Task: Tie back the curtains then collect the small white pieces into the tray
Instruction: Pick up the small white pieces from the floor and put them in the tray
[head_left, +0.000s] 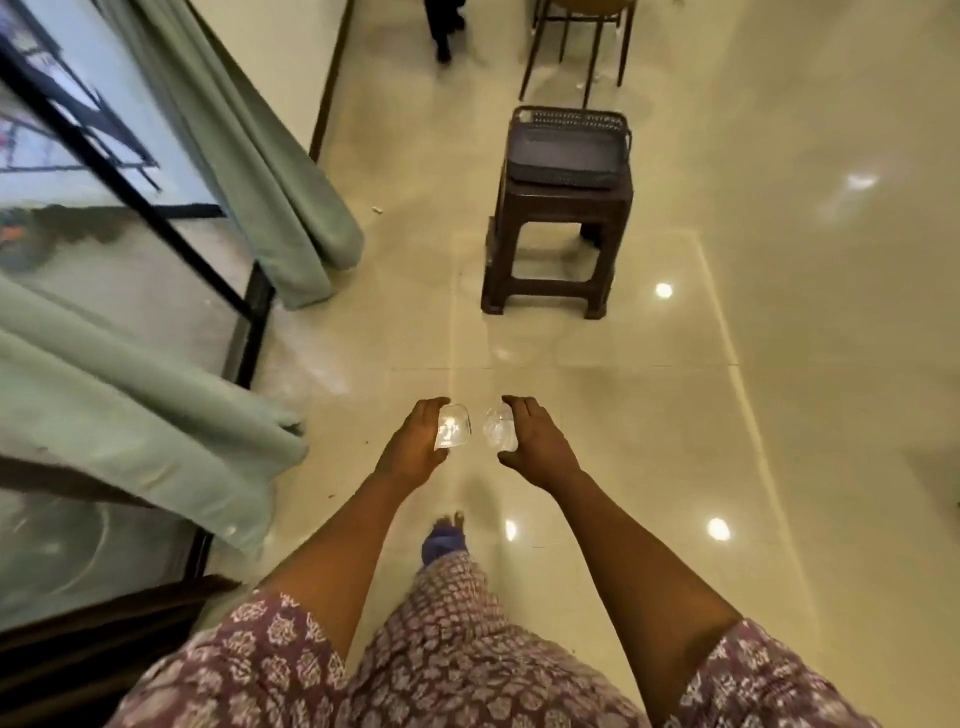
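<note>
So from the head cam this looks like the collecting part of the job, not the curtain part: the left hand (415, 441) is closed around a small clear-white piece (453, 427) and the right hand (537, 441) is closed around another small piece (500, 428), both held out in front at about waist height, hands close together but not touching. What the pieces are exactly I can't tell, they read as see-through plastic, a bit blurry. The tray (569, 150) is a dark basket-style one with a perforated back wall, sitting on a brown plastic stool (558, 228) straight ahead and well apart from the hands, so my guess is the next move is just walking over and dropping both pieces in, which needs the hands carried above the tray rim before letting go. There's also one tiny white bit (377, 210) on the floor near the far curtain (270, 171), probably one more to pick up. As for the curtains, the near curtain (130, 415) on the left looks bunched and pulled aside, but I can't see any tie, so no idea if that step is properly done. The floor (779, 364) is glossy cream tile with ceiling lights reflecting off it, glass door (93, 249) with a black frame on the left, chair legs (576, 57) at the top
</note>
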